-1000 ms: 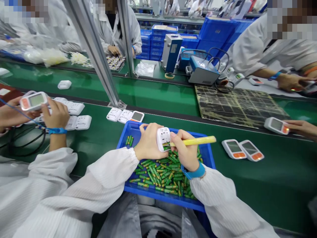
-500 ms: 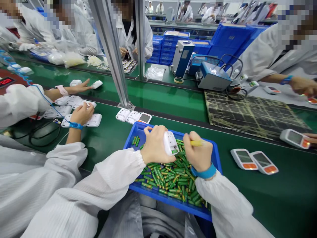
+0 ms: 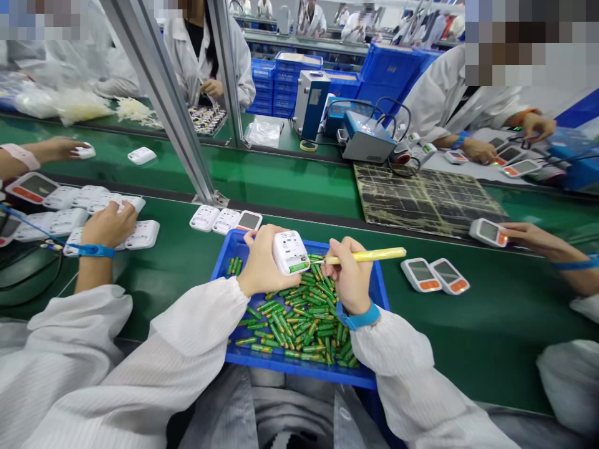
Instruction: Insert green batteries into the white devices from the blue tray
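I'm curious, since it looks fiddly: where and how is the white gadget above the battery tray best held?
Probably by its edges, from the left, where the left hand holds it: the white gadget is flat and rounded, with the yellow tool pointing from the right.

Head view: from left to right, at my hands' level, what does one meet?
A co-worker's hand, row of three devices, left hand, held white device, right hand, two resting devices, another held device, another co-worker's hand.

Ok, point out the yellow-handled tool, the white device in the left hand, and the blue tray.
Yellow-handled tool (image 3: pixel 378 254), head view: on the handle.
White device (image 3: pixel 289 249), head view: exposed face.
Blue tray (image 3: pixel 299 370), head view: near wall.
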### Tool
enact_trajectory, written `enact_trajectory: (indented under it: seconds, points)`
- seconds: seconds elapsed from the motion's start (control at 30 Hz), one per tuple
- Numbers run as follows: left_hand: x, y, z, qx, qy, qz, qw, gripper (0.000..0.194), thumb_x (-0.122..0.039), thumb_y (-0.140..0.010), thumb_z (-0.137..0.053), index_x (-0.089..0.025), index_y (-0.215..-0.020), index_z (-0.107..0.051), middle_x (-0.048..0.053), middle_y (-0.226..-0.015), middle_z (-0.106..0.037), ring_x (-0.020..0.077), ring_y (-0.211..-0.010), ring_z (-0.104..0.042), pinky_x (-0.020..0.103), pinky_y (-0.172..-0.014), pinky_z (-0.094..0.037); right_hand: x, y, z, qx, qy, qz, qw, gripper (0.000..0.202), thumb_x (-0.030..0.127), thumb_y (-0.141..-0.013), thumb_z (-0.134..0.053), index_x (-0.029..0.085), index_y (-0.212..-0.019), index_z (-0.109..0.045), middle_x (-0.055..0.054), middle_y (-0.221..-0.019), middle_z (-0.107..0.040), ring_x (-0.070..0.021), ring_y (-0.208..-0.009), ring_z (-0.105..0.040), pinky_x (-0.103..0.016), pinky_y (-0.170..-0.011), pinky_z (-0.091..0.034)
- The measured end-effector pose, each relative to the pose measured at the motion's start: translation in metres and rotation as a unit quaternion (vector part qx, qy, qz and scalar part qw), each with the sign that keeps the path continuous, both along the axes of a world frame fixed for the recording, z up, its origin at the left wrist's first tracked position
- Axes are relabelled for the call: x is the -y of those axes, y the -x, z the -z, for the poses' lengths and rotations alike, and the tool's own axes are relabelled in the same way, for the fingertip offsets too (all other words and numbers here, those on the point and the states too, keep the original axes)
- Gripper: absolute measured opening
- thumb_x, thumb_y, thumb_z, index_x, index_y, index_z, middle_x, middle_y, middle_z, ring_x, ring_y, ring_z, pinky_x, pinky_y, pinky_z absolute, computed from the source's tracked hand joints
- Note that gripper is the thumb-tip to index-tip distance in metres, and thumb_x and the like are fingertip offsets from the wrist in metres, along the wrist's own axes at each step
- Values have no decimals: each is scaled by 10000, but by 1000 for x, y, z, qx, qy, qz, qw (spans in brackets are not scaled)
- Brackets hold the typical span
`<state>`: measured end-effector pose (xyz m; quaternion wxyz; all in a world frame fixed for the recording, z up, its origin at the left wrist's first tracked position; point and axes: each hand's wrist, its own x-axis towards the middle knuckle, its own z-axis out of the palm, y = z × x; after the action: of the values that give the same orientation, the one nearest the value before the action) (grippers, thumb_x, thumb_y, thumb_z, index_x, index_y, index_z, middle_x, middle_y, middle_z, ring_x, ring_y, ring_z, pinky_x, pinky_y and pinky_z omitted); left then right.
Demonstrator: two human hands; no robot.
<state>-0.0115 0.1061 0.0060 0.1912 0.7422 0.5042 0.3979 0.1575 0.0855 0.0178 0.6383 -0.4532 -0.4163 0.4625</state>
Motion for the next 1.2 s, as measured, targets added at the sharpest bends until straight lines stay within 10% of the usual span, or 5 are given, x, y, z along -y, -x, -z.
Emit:
enact_trajectory:
  seconds: [0.27,0.57,0.87,1.2]
  points:
    - [1,-1,3,22,-25,27,999,709,-303,-461,-759,-229,-1102,-464,37,-1043,-608,274,-967,-564,480,-930,-325,5,1,1,81,-5,-16,997,427,386,-866,-661,220,-560,-415,54,-426,-506,-82,-385,-415,-217,-406,-307]
    - [3,-4,5,32,-17,10,999,712,-360,-493,-749,-223,-1103,-409,60,-1046,-593,283,-975,-565,478,-914,-334,-4,3,-3,-155,104,-60,981,389,326,-784,-725,219,-586,-408,84,-408,-441,-59,-355,-350,-203,-447,-425]
    - [3,-14,14,-160,-65,114,978,605,-423,-600,-679,-181,-1118,-480,113,-1118,-641,321,-1108,-544,521,-943,-266,3,7,-10,-218,164,-234,933,358,307,-781,-713,203,-548,-462,65,-331,-418,-46,-286,-285,-172,-339,-320]
    - [-20,-4,4,-100,-36,-69,992,722,-393,-568,-778,-210,-1213,-511,99,-1250,-605,314,-1173,-496,473,-982,-301,-17,-11,-1,-292,233,-178,910,353,179,-763,-678,193,-522,-420,70,-356,-383,-33,-328,-256,-149,-352,-295]
